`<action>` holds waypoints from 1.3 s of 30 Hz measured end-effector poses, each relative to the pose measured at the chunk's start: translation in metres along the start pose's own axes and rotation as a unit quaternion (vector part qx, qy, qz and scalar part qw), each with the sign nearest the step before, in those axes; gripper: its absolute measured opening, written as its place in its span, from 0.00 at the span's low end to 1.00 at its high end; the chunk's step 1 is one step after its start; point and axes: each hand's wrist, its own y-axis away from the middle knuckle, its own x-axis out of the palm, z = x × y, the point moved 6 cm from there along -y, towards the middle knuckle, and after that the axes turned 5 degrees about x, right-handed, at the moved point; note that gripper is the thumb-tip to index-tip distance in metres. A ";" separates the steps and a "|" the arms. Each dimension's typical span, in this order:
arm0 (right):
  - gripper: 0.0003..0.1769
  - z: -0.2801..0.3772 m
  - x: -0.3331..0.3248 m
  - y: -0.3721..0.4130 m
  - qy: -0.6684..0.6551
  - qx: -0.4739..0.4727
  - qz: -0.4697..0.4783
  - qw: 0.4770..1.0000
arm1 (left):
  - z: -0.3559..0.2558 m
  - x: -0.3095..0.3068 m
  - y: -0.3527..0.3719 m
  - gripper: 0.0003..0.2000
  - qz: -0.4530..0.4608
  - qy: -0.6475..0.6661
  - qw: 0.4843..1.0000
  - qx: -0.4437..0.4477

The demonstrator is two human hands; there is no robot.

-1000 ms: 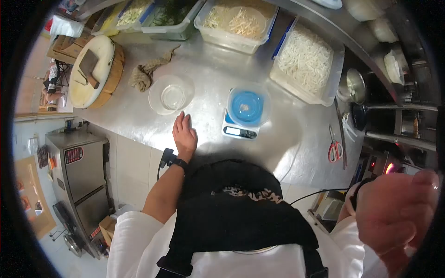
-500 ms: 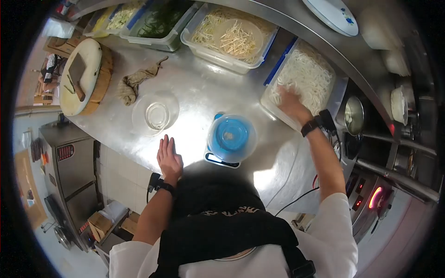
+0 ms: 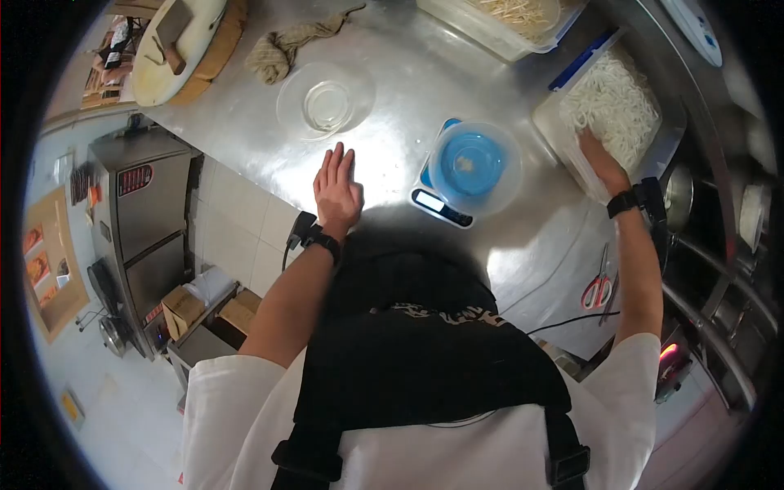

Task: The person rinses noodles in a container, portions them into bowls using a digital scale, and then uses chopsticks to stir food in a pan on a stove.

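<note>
My left hand rests on the metal counter's front part with its fingers stretched out, holding nothing. Just beyond its fingertips stands a clear round bowl. My right hand reaches into the near side of a clear tub of white noodles; its fingertips are hidden among the noodles. Between my hands, a blue and white kitchen scale bears a clear bowl over a blue round surface, with a small pale bit at its middle.
A chopping board with a cleaver lies at the back left, beside a crumpled cloth. A tub of bean sprouts stands at the back. Red-handled scissors and a black cable lie at the front right.
The view has shifted, so the counter's things appear higher and further right. My right hand sits nearer the noodle tub's near edge. The scissors have come into view.
</note>
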 end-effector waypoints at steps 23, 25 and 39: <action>0.47 -0.014 -0.003 -0.016 0.061 0.165 0.057 0.983 | 0.007 0.002 0.004 0.26 -0.014 0.013 1.000 0.004; 0.47 -0.074 0.023 -0.045 -0.063 0.099 0.105 0.988 | 0.008 0.000 0.006 0.26 -0.017 0.017 1.000 0.010; 0.35 0.049 -0.049 0.022 -0.215 0.205 0.066 0.952 | 0.000 -0.006 0.005 0.26 -0.002 -0.002 1.000 0.003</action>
